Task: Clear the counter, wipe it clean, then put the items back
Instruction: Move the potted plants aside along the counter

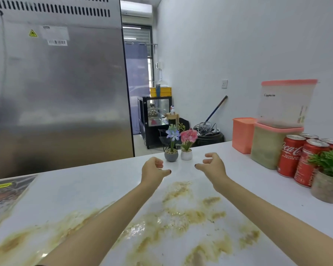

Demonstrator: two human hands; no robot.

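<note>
A white counter (pixel 96 191) is smeared with yellow-brown stains (pixel 183 214) across its near half. At its far edge stand two small flower pots: a grey pot with blue flowers (pixel 171 154) and a white pot with pink flowers (pixel 186 154). My left hand (pixel 153 170) hovers just left of the grey pot, fingers loosely curled and holding nothing. My right hand (pixel 212 164) hovers just right of the white pot, also loosely curled and holding nothing. Neither hand touches a pot.
Along the right wall stand a pink box (pixel 242 134), two stacked containers with pink lids (pixel 285 104), several red cola cans (pixel 291 155) and a green plant in a pot (pixel 328 179). A tall steel fridge (pixel 56 89) rises behind the counter at left.
</note>
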